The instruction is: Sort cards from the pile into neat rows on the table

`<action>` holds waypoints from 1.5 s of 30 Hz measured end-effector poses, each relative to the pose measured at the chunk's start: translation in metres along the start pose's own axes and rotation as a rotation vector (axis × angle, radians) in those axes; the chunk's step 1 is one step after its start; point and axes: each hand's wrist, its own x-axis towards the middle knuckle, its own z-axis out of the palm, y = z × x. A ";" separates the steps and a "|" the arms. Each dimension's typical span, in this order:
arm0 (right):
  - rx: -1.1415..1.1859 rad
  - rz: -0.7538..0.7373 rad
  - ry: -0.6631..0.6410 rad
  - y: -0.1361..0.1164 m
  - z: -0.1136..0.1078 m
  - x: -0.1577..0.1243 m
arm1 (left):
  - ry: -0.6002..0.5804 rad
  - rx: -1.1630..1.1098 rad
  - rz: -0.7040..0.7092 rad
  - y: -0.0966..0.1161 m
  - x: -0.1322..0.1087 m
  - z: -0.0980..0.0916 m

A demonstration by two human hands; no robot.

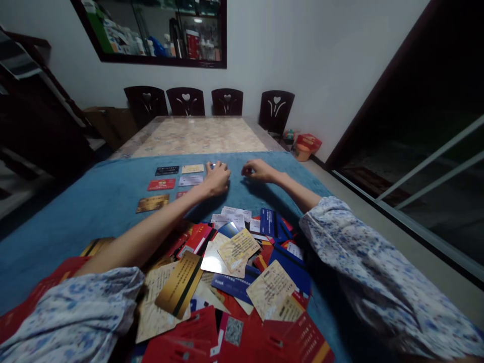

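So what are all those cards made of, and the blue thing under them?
The cards look like thin plastic: flat, stiff, some glossy enough to catch light, and the gold card has a black stripe like bank cards carry. A few pale ones may be paper; hard to tell. The blue cover looks like soft cloth, matte and slightly fuzzy.

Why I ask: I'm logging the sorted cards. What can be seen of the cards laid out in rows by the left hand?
The laid-out cards lie flat, apart from one another, in short rows on the blue cloth, beyond the loose pile. Six show: black and cream farthest, red and pale grey next, a brownish-gold one nearest, and a red one partly hidden behind the left wrist. They look like thin, glossy plastic rectangles; the print is unreadable. The left hand rests just right of them.
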 end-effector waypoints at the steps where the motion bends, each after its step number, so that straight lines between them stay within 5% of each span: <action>1: 0.008 -0.006 0.002 0.000 0.000 -0.006 | -0.002 -0.007 0.013 0.004 -0.003 -0.001; 17: 0.211 -0.155 0.077 -0.003 0.000 -0.095 | 0.006 -0.127 0.221 0.067 -0.040 -0.010; 25: 0.224 -0.200 -0.044 -0.013 -0.003 -0.131 | -0.008 -0.166 0.343 0.089 -0.049 -0.016; 33: 0.112 -0.222 -0.140 -0.010 0.004 -0.144 | -0.055 -0.184 0.462 0.106 -0.058 -0.021; 45: 0.048 -0.227 -0.067 -0.005 0.013 -0.148 | -0.044 -0.202 0.466 0.111 -0.061 -0.023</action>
